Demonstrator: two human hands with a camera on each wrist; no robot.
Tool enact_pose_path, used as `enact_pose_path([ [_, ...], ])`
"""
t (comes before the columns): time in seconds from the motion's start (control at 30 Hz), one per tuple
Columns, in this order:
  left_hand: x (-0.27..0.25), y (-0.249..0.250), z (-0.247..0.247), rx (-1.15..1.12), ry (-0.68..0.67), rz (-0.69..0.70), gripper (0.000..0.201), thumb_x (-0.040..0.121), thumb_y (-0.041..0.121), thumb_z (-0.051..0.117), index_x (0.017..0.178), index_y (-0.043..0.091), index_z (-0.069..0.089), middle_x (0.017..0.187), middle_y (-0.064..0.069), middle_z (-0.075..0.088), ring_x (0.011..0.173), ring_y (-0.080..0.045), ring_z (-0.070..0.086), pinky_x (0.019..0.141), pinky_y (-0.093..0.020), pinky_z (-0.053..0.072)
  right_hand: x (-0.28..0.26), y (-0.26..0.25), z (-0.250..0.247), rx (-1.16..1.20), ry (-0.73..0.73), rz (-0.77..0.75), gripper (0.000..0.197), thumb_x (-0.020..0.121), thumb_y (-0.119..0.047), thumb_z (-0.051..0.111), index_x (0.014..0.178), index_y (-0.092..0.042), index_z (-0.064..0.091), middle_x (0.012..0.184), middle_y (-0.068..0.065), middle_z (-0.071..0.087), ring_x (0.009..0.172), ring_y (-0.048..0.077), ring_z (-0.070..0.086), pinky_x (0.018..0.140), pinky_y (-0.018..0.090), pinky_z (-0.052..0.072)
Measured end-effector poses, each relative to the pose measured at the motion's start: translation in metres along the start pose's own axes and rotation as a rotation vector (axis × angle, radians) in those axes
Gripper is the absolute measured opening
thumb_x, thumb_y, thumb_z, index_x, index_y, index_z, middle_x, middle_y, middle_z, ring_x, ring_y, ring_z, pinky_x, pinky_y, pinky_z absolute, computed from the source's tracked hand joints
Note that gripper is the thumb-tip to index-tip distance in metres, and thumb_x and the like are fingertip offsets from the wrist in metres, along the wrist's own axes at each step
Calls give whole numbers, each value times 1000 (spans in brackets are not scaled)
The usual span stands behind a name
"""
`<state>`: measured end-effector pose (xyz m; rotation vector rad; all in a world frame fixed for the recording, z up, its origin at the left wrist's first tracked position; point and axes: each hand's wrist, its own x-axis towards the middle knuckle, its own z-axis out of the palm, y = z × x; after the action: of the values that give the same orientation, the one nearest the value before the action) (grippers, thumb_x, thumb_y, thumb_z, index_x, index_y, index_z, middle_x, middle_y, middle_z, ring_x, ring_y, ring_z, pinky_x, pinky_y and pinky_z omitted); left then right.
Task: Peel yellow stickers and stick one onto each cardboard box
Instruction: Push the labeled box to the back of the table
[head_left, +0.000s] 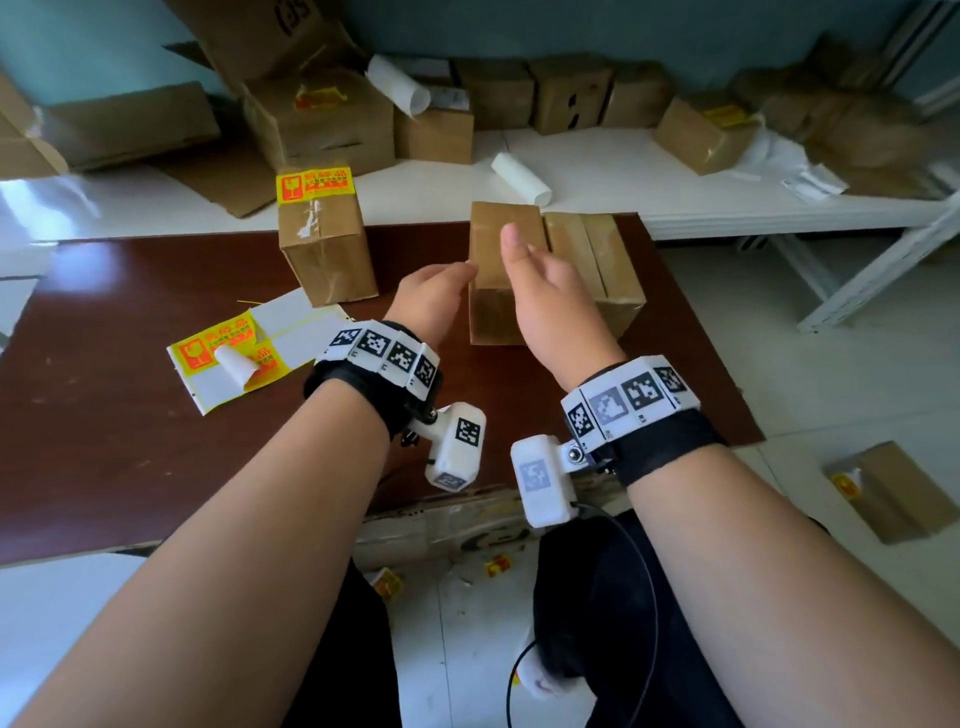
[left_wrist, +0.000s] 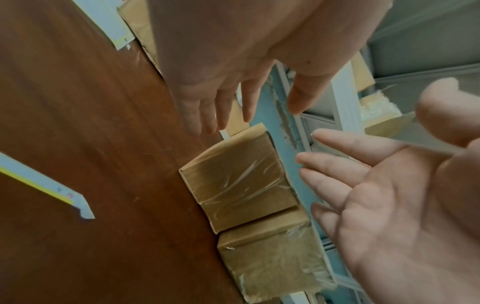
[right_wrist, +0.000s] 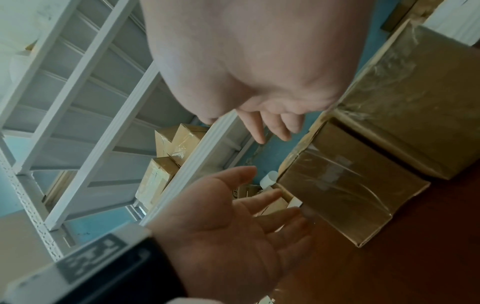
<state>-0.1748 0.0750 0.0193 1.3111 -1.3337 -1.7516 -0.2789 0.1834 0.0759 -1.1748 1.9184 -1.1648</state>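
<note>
On the brown table (head_left: 130, 457) stand two plain cardboard boxes side by side, the left box (head_left: 501, 291) (left_wrist: 233, 179) (right_wrist: 337, 201) and the right box (head_left: 597, 260) (right_wrist: 415, 102). My left hand (head_left: 436, 296) (left_wrist: 221, 92) (right_wrist: 233, 226) hovers open at the left box's left side. My right hand (head_left: 535, 291) (right_wrist: 259, 82) (left_wrist: 376, 195) hangs open over its top, thumb up. Neither hand holds anything. A third box (head_left: 324, 249) to the left carries a yellow sticker (head_left: 314, 184). The sticker sheet (head_left: 244, 353) (left_wrist: 46, 189) lies at the left, one yellow sticker half curled up.
A white shelf (head_left: 727, 208) behind the table holds several more boxes, some with yellow stickers, and rolled white backing paper (head_left: 522, 177). Flattened cardboard (head_left: 130, 124) is piled at the back left. Another box (head_left: 893, 488) and sticker scraps (head_left: 496, 565) lie on the floor.
</note>
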Motion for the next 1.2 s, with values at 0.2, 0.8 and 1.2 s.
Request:
enact_pose_path([
  [0.2,36,-23,-10,122,-11,4,68,68,61,74,119,17,74,116,-11,78,111,-32,74,106,-59,55,13,12,17,-124,-56,-9,76,97,-77,47,155,-28,57,160,-9,57,155,15,44,133,54,24],
  [0.8,6,7,-24,119,96,-38,42,104,16,54,142,-1,59,148,-22,59,138,-39,56,109,-44,49,24,12,28,205,18,213,82,106,-46,66,171,-23,23,161,-8,46,148,14,42,118,34,32],
  [1.2,-33,14,-59,-99,143,99,67,75,52,71,132,18,72,124,-4,77,117,-23,71,106,-41,53,8,-17,35,384,-65,271,28,104,-58,61,119,-37,73,124,-14,74,123,11,63,120,46,42],
])
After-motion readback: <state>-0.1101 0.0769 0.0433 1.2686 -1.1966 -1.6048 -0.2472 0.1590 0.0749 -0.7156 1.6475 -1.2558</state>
